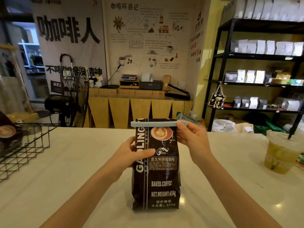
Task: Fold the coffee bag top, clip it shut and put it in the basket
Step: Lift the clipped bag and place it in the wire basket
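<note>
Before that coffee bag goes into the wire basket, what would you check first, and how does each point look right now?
1. Clip across the folded top: the pale blue clip spans the coffee bag from edge to edge. Ok.
2. Clip fully snapped shut: the right hand covers its closing end. Cannot tell.
3. Bag steady: it stands upright on the counter, with the left hand gripping its side. Ok.
4. Room in the wire basket: it sits at the left and already holds something dark; the free space is partly out of view. Cannot tell.
5. Iced drink cup out of the way: it stands far right, opposite the basket. Ok.
</note>
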`<state>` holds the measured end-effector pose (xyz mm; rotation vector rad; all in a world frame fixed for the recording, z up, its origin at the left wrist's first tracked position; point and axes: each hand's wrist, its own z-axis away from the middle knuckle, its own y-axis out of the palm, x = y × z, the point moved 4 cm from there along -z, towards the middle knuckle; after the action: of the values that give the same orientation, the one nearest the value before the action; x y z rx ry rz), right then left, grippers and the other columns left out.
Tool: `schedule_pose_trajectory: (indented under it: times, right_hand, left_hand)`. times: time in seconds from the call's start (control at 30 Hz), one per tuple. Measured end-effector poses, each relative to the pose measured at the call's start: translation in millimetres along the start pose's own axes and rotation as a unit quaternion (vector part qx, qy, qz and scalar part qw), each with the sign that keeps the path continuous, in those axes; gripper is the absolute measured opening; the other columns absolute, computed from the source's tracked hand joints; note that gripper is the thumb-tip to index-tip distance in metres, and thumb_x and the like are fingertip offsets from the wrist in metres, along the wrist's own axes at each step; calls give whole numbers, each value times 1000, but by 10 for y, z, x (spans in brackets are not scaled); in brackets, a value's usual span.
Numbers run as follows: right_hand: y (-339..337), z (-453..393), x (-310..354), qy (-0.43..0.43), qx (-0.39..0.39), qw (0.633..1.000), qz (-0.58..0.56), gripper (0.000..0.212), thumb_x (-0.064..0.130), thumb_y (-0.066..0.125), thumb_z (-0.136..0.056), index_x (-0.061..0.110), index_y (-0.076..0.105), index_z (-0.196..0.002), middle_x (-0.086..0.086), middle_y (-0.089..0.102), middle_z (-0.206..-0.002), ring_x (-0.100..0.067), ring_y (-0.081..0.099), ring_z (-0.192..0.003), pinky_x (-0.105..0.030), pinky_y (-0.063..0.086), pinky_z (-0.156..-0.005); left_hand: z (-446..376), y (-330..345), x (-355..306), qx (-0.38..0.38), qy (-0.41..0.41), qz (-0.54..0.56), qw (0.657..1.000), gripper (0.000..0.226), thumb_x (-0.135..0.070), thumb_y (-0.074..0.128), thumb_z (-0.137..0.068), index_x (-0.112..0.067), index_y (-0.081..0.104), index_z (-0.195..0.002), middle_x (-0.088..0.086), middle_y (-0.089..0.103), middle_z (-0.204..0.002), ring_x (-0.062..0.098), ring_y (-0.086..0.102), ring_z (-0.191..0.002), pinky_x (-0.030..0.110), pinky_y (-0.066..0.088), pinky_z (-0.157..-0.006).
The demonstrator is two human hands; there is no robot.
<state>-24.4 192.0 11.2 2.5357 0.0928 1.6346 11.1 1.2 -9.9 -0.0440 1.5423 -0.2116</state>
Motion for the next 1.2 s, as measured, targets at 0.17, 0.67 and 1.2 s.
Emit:
schedule_pose_trajectory:
  times: [0.17,0.67,1.2]
  right_hand:
    - [242,-73,2,24,24,999,-27,11,21,56,-86,21,65,-92,-2,72,-89,-14,69,-84,-23,57,-70]
    - [2375,-48,-170,111,306,945,38,52,38,63,-78,21,47,-125,6,62,-113,-1,58,-93,-14,44,-66]
    - [5028,291,-465,62,418,905,55,49,39,50,-88,23,39,-133,-1,53,-132,-18,54,-115,-40,45,-99]
  left_hand:
    - [38,-170,19,-36,43,18,998,50,-17,79,-60,-25,54,-103,-3,69,-95,9,69,-81,24,55,-61]
    - [567,-1947,-326,-332,138,11,933,47,-10,82,-56,-32,53,-85,-14,62,-82,-1,59,-77,17,45,-60]
    - [1239,-4084,-56,-597,115,-130,783,63,-27,84,-54,-16,57,-110,2,66,-108,14,61,-95,37,52,-85]
